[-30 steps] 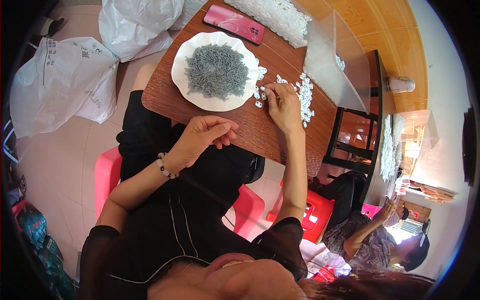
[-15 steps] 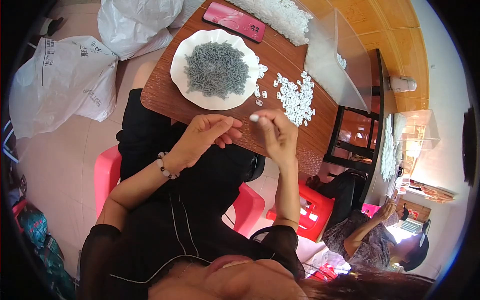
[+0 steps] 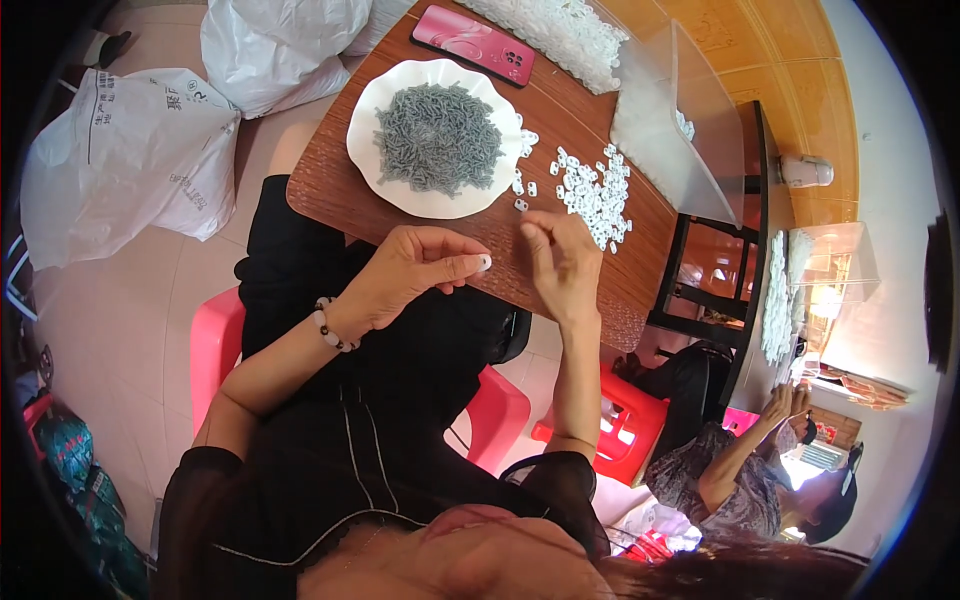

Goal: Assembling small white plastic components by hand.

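Note:
Between the thumb and forefinger of my left hand (image 3: pixel 405 278) is a small white plastic piece (image 3: pixel 485 262), held just off the table's near edge. My right hand (image 3: pixel 567 265) is over the near edge, its fingers bent and thumb apart, with nothing visible in it. Close beyond its fingertips lies a loose white two-holed piece (image 3: pixel 521 204). A heap of similar white pieces (image 3: pixel 592 195) spreads to the right. At the left stands a scalloped white plate (image 3: pixel 365 160), piled with small grey screw-like pins (image 3: pixel 438 138).
A pink phone (image 3: pixel 473 45) lies behind the plate on the brown wooden table (image 3: pixel 325 165). Clear bins (image 3: pixel 660 125) of white parts line its far right. White sacks (image 3: pixel 130 165) stand at left. A red stool (image 3: pixel 630 420) and another person (image 3: pixel 735 475) are at right.
The small white piece has passed from my right hand to my left fingertips. My right hand has moved slightly forward, toward the loose white pieces.

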Action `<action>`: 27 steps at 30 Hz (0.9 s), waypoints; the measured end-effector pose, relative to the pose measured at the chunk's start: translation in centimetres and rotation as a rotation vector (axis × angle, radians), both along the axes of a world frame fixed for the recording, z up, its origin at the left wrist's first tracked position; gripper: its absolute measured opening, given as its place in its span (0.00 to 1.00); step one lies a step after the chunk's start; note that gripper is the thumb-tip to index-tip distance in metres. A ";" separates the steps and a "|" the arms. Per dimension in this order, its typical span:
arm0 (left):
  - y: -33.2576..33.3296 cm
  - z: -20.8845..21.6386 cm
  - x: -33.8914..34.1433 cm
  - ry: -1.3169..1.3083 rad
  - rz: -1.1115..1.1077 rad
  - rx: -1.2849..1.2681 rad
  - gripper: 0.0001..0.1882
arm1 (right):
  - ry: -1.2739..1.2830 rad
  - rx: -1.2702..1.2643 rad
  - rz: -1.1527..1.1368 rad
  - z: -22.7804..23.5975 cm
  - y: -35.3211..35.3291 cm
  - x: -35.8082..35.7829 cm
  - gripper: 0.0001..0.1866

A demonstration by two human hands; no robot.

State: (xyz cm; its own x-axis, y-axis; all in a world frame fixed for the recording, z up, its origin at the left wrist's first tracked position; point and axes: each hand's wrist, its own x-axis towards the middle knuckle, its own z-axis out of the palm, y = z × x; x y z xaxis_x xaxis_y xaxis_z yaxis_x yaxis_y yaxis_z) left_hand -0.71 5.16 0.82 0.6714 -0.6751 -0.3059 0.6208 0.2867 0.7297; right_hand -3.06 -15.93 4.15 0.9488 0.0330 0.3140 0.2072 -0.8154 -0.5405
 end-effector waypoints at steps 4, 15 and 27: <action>0.0 -0.1 -0.1 -0.053 0.033 0.014 0.09 | -0.009 -0.052 -0.098 -1.7 -1.0 1.1 0.04; 0.3 0.6 -0.1 0.080 -0.050 0.005 0.10 | -0.060 -0.342 -0.075 -2.6 -0.6 1.7 0.03; -0.2 0.2 -0.5 0.053 -0.052 -0.014 0.10 | 0.251 0.558 -0.234 -2.9 -0.5 -0.7 0.07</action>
State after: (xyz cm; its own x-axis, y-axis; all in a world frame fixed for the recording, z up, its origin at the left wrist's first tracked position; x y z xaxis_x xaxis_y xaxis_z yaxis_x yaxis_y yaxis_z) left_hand -1.18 4.97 0.99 0.6187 -0.7130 -0.3299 0.6724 0.2633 0.6918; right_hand -3.80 -16.41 1.29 0.9578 -0.2872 -0.0082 -0.1296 -0.4066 -0.9044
